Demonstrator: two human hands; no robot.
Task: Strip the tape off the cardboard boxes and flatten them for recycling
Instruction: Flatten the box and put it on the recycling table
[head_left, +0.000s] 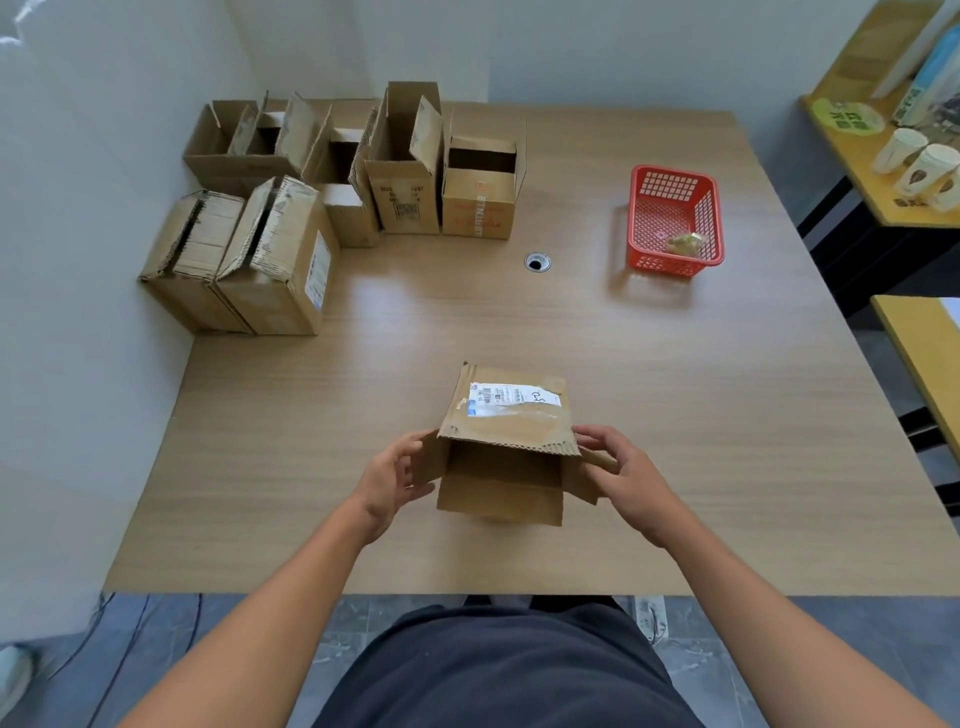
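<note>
While fingers (597, 435) grip box (511, 423), basket (672, 184) (red) stands well apart.

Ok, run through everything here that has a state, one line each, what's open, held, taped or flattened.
small box: open toward the person, tape and label still on, unflattened.
left hand: holds its left flap.
right hand: holds its right flap.
back boxes: flaps open, unflattened.
red basket: upright, crumpled wad inside.

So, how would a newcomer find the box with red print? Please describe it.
On the wooden table, look at the cluster of boxes in the far left corner. The box with red print stands at its right end, nearest the red basket; only it has red lettering.
</note>
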